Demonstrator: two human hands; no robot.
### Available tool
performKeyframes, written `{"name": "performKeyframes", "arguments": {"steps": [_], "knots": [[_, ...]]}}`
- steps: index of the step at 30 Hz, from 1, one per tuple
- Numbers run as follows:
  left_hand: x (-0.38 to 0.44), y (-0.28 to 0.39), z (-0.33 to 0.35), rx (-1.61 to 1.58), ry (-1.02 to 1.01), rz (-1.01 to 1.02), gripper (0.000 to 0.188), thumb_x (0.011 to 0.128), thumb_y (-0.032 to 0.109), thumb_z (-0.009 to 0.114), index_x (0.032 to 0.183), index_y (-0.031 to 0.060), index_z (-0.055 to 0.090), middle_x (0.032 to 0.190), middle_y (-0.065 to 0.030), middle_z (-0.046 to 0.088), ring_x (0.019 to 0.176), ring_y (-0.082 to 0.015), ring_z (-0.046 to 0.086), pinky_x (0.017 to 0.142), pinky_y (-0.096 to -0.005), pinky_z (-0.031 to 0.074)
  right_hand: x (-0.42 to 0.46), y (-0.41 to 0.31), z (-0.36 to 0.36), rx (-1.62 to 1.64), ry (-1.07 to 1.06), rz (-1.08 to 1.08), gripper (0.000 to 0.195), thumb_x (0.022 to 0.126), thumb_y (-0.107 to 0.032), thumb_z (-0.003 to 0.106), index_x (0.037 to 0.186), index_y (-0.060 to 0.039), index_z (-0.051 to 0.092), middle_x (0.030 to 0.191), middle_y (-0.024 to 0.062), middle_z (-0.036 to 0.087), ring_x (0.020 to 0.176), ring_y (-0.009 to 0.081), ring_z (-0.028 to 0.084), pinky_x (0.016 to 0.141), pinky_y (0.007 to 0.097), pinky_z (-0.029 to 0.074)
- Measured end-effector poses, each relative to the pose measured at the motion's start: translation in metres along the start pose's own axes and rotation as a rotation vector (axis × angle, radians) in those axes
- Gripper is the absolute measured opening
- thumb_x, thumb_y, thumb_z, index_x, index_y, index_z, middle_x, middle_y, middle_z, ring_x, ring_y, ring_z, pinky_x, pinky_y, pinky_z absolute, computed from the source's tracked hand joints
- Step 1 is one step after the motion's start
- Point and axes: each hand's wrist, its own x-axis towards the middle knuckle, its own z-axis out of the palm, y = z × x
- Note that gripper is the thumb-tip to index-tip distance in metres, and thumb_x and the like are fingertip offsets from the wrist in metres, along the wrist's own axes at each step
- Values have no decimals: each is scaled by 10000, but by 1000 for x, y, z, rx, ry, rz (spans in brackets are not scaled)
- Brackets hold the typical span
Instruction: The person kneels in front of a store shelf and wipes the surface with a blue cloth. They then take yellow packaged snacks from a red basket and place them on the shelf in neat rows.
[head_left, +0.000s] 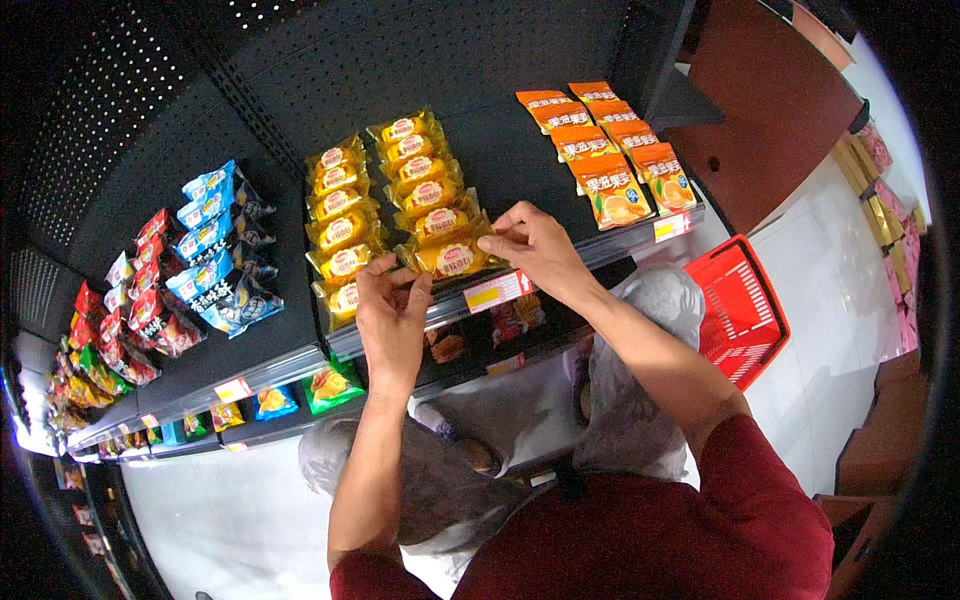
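Note:
My right hand (541, 247) pinches the right end of the front yellow bread packet (454, 257) in the right-hand row, with thumb and forefinger on its clear wrapper. At the left end of the same packet is my left hand (391, 319), fingers bent; whether they grip the wrapper is hidden. That packet lies at the shelf's front edge, with several like it lined up behind. A second row of yellow packets (341, 229) runs along its left side, and my left hand partly covers the front packet of that row.
Orange pouches (611, 187) stand in two rows at the right of the black shelf (495, 142). Blue bags (202, 247) and red bags (150, 300) fill the left. Price tags (497, 291) line the front rail. A red basket (739, 311) sits on the floor beside my knee.

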Motion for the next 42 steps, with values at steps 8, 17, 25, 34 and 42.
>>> {"name": "performKeyframes", "arguments": {"steps": [8, 17, 25, 34, 42], "knots": [[8, -20, 1, 91, -29, 0, 241, 928, -6, 601, 1150, -33, 511, 955, -143, 650, 827, -199, 659, 724, -308, 530, 10, 16, 15, -7, 61, 6, 345, 860, -275, 754, 996, -3, 590, 889, 143, 692, 792, 241, 691, 711, 361, 539], [2, -4, 4, 429, -97, 49, 267, 924, 84, 617, 1148, -39, 537, 973, -236, 672, 892, -363, 673, 802, -396, 520, 3, 13, 15, -316, 33, -65, 276, 876, -268, 709, 942, -30, 586, 863, 140, 685, 802, 314, 678, 707, 416, 517], [2, -7, 6, 597, -102, 115, 359, 917, 116, 622, 1215, -60, 528, 1080, -294, 642, 1013, -450, 627, 868, -460, 507, 6, 18, 19, -353, 41, -122, 257, 894, -241, 702, 943, -4, 616, 855, 129, 686, 737, 242, 667, 673, 364, 527], [-3, 2, 9, 703, -109, 126, 427, 905, 180, 642, 1249, -46, 527, 1140, -284, 604, 1060, -448, 589, 876, -473, 499, 9, 17, 15, -286, 24, -79, 274, 884, -243, 720, 960, 2, 623, 881, 127, 685, 750, 220, 666, 686, 342, 529], [-12, 28, 15, 775, -26, 211, 316, 892, 156, 657, 1152, 4, 561, 1055, -218, 596, 928, -417, 623, 758, -469, 523, -1, 0, 0, -126, 137, -114, 225, 872, -192, 724, 960, -12, 622, 875, 124, 670, 778, 218, 673, 694, 336, 529]]}}
